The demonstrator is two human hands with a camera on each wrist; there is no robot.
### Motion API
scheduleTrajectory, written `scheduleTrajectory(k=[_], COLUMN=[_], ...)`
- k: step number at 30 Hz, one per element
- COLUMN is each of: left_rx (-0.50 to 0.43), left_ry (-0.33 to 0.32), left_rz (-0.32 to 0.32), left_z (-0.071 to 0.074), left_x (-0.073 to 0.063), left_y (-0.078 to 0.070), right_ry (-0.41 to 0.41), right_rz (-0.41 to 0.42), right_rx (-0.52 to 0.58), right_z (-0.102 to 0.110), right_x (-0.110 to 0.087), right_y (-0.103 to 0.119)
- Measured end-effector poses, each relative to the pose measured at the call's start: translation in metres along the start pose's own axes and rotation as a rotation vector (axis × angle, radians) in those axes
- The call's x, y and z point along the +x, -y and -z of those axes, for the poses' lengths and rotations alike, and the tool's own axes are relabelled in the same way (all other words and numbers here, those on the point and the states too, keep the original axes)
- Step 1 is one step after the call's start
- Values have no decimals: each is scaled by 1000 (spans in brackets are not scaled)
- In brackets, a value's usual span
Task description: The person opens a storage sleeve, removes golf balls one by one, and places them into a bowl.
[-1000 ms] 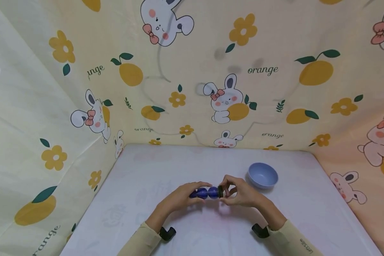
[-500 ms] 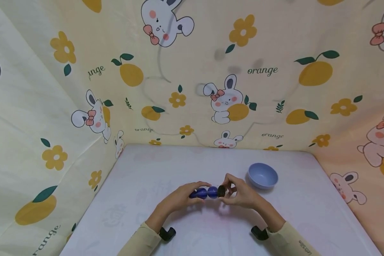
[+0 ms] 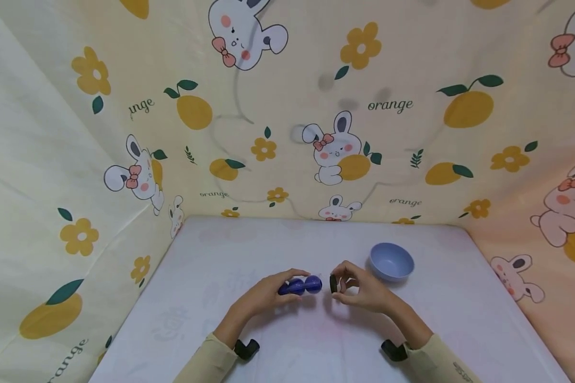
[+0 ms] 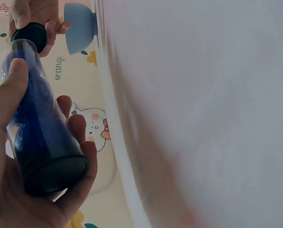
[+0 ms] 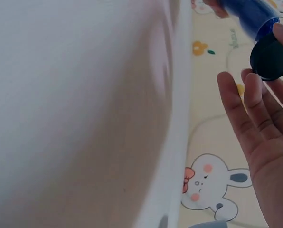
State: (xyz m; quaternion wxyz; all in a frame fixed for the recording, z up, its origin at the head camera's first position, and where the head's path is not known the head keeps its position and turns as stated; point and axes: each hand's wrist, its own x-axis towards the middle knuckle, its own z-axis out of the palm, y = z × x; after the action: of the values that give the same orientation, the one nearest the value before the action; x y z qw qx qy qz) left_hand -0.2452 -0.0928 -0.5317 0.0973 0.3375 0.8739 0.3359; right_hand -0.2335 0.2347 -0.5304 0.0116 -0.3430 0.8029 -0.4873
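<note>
Grips clear tube (image 3: 299, 286) of blue balls (image 3: 313, 284) in left hand (image 3: 264, 293), above table (image 3: 249, 247), between its side edges. Pinches dark cap (image 3: 333, 284) in right hand (image 3: 368, 291), just right of tube, apart. Toward far right corner: blue bowl (image 3: 391, 262).

High on the wearer's side of the clear tube of blue balls (image 3: 311, 284), the head camera looked forward and down, past it to the orange-print curtain (image 3: 278, 96)! Right in tight, the left-wrist camera sat by the tube's base, sighting along it towards the black cap (image 4: 34, 34), tabletop (image 4: 203, 114) tipped sideways in frame. The right-wrist camera, farther off on the cap side, faced the tube from the opposite end, tipped too. Both wrist views shared tube, cap and curtain; head and left-wrist shared the blue bowl (image 3: 391, 261) beyond the tube's cap end.
</note>
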Motion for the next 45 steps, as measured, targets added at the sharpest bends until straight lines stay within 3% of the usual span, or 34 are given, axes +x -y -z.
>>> scheduleTrajectory(k=[10,20,30,38,45], left_rx=[12,15,24,29,27], left_ry=[-51,-78,-146,-193,-229], left_rz=[59,88,125,96,80], left_z=[5,4,6,8,9], left_x=[-4,-5,-4,-4,-2], left_y=[-3,-4,-7,-8,-7], right_ry=[67,156,200,189,213], right_rz=[-63,-257,-260,-265,-318], right_rx=[-35,-9,-145,-188,-192], right_z=[-1,-5,-8,-8,-6], right_x=[-7,-12,-12,-15,-16], right_y=[-2,-7,-4,-7,-4])
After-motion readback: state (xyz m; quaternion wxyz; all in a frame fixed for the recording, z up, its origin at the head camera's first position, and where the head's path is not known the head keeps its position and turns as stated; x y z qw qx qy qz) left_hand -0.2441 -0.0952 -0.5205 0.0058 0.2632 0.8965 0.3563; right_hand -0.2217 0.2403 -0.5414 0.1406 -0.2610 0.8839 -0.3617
